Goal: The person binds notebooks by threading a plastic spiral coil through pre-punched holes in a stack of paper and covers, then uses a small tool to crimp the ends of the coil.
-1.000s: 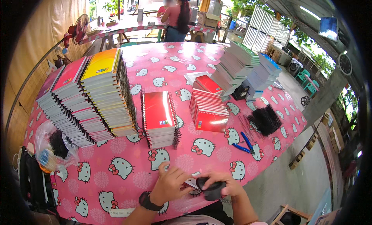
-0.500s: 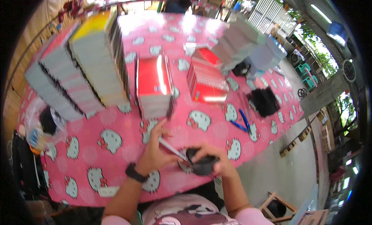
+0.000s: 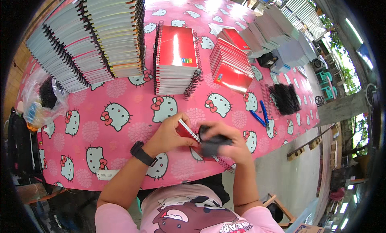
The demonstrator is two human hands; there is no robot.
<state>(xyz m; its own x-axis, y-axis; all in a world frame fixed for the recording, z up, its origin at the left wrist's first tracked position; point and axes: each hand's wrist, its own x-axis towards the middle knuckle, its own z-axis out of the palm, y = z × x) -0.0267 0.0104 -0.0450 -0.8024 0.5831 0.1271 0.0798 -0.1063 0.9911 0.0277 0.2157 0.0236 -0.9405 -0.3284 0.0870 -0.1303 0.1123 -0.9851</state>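
Lettering marks the top red notebook beyond the left hand, the white strip to its left and the pink shirt below.

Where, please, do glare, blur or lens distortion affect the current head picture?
In the head view, glare streaks the top red notebook and whitens the far end of the pink tablecloth; the right hand and the black object it holds are blurred; fisheye bending shows toward the dark rim.
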